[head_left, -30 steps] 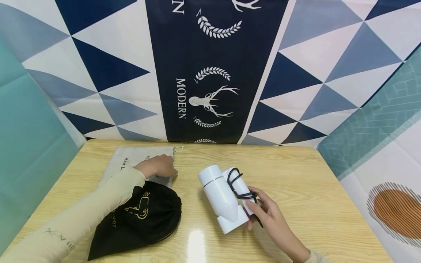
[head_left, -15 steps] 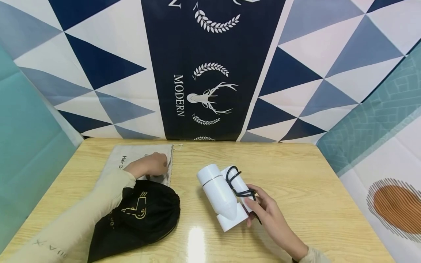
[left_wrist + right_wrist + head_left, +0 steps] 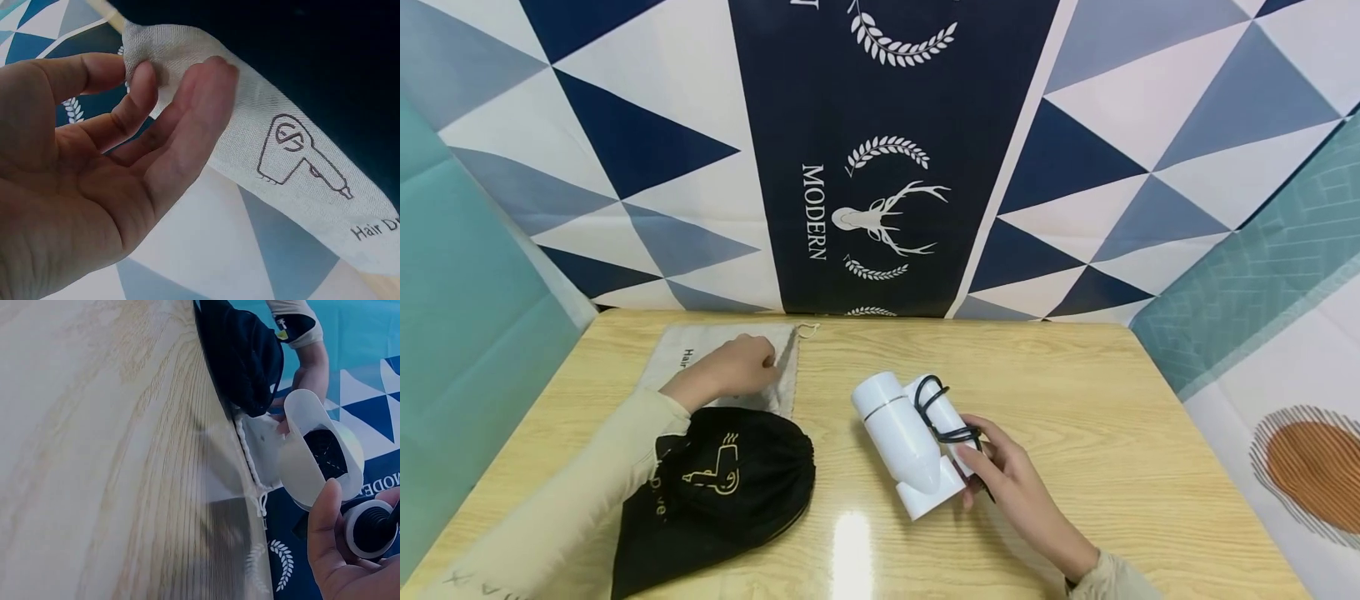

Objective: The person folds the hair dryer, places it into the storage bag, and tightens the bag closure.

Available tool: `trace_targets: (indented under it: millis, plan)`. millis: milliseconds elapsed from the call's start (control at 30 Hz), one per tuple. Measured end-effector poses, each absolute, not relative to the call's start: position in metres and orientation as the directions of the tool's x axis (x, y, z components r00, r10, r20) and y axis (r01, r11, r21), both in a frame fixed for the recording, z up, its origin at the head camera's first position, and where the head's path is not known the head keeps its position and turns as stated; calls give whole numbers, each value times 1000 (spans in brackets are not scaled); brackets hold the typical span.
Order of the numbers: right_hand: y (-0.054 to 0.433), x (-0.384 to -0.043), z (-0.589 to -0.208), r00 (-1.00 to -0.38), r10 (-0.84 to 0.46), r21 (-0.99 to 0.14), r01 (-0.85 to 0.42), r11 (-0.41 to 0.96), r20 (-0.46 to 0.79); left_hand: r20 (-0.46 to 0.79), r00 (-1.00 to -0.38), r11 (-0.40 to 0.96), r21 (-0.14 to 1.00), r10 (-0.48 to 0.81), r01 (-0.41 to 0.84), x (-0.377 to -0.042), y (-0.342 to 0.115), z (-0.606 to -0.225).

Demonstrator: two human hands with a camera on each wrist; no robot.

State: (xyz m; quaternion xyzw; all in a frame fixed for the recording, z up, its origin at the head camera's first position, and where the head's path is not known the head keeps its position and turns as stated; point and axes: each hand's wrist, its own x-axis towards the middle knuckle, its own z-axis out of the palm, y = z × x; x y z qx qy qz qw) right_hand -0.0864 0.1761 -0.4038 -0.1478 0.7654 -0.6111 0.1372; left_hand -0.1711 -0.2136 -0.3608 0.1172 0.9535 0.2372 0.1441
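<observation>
My right hand [image 3: 1003, 467] grips a folded white hair dryer [image 3: 898, 437] by its handle, thumb on top, just above the table. A black cord [image 3: 955, 433] is wound round the handle. In the right wrist view, the dryer's dark opening [image 3: 325, 453] faces the camera. My left hand [image 3: 730, 367] pinches the mouth edge of a light grey drawstring bag [image 3: 250, 125] between thumb and finger. That bag lies flat at the back left, its mouth edge slightly raised. It carries a hair dryer drawing and lettering. My left forearm partly covers a black drawstring bag [image 3: 760, 483] in front.
The wooden table [image 3: 1037, 367] ends at a patterned backdrop [image 3: 865, 167]. A teal cloth wall [image 3: 467, 275] bounds the left side, and another wall [image 3: 1285, 358] stands at the right. A thin cord loop [image 3: 808, 330] sticks out from the grey bag's corner.
My left hand has drawn back to the left from the grey bag's mouth, whose edge now lifts a little. My right hand keeps the hair dryer almost in place.
</observation>
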Motion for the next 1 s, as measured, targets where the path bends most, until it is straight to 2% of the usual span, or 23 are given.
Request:
trace_targets:
  millis: [200, 400, 733, 1000]
  plan:
    - [175, -94, -405, -912, -407, -974, -47, 221, -48, -31, -963, 863, 452, 269, 227, -171, -213, -356]
    - [172, -102, -405, -899, -437, -969, -76, 237, -37, 115, -961, 856, 439, 250, 275, -171, -215, -351]
    - [160, -120, -400, -882, -469, -968, -81, 239, -42, 136, -960, 853, 441, 246, 281, -165, -220, -350]
    - [141, -137, -399, -884, -461, -976, -33, 215, -72, 155, -948, 846, 429, 277, 317, -162, -221, -349]
